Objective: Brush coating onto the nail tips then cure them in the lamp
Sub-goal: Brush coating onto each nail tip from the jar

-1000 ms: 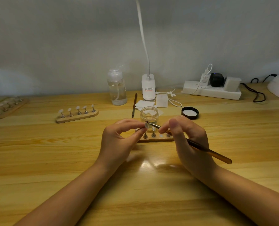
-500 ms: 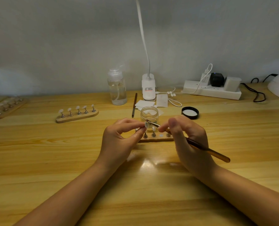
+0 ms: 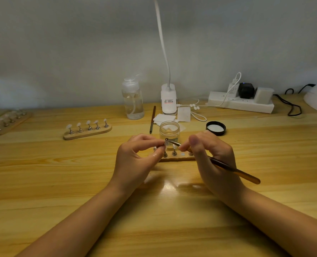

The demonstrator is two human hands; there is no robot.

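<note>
Brushing nail tip (image 3: pixel 166 143) pinched in left hand (image 3: pixel 135 164).

Brown brush (image 3: pixel 226 166), black lid (image 3: pixel 215 128), white power strip (image 3: pixel 246 105), yellow wood-grain table (image 3: pixel 61 182)

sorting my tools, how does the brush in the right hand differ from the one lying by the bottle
The held brush is off the table, slanted, its tip at the nail tip that the left hand pinches. The spare brush lies flat on the table, untouched. Both are slim and dark-handled.
</note>
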